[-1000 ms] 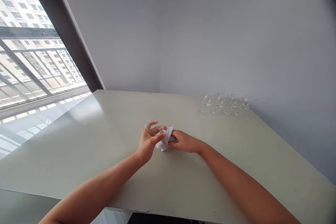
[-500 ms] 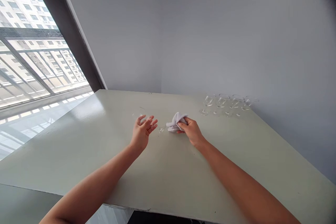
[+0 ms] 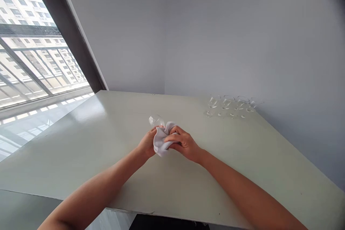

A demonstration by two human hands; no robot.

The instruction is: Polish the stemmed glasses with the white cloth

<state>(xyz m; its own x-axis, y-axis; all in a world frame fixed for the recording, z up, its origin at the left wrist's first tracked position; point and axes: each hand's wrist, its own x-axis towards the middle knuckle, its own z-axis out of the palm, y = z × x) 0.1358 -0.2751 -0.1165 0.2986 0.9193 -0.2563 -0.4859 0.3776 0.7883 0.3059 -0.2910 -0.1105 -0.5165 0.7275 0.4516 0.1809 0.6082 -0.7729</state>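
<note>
Your bench (image 3: 121, 179) carries upright stemmed glasses (image 3: 226, 104) at its far right. Above its middle, your left hand (image 3: 147, 143), partly hidden, curls around, and your right hand (image 3: 185, 144) pinches a white cloth (image 3: 160, 143) against, one tilted clear glass (image 3: 155, 119).

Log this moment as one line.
left hand: holding glass | right hand: holding white cloth close to it | table: stemmed glasses standing back right

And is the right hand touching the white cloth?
Touching. The head view shows the right hand with its fingers lying right over the white cloth, no gap between.
</note>
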